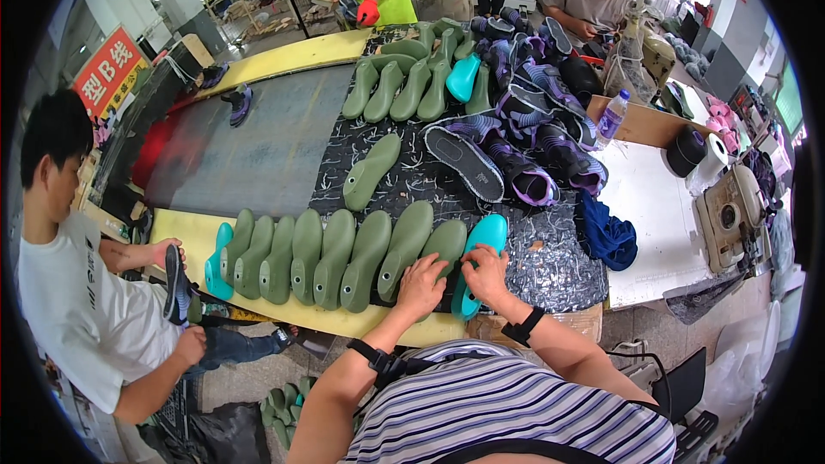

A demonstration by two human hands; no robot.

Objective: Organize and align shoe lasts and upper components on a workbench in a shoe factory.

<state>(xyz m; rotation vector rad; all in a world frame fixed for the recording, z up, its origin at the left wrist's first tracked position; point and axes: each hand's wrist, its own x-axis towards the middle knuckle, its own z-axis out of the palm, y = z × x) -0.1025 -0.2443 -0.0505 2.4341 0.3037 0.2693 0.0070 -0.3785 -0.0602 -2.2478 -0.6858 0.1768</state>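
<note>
Both our hands are down on the shoe lasts: our right hand [487, 277] lies over a turquoise last [490, 230], and our left hand [419, 289], just beside it, has its fingers on a green last [449, 237]; whether either grip clasps firmly or only rests there, we cannot tell. Left of our grip we have a tight row of green lasts [333, 249], side by side along a yellow board [404, 327], with a second turquoise last [219, 259] at its far end. Just beyond our hands spreads a patterned black sheet [550, 262], a dark blue cloth [608, 232] lying to our right, a lone green last [372, 174] ahead and leftward. Farther out we spot a heap of black-and-purple shoes [526, 179], a bottle [612, 118] on its right and a cluster of green lasts [384, 93] on its left. Past all that, a co-worker's red glove [368, 13] shows.
</note>
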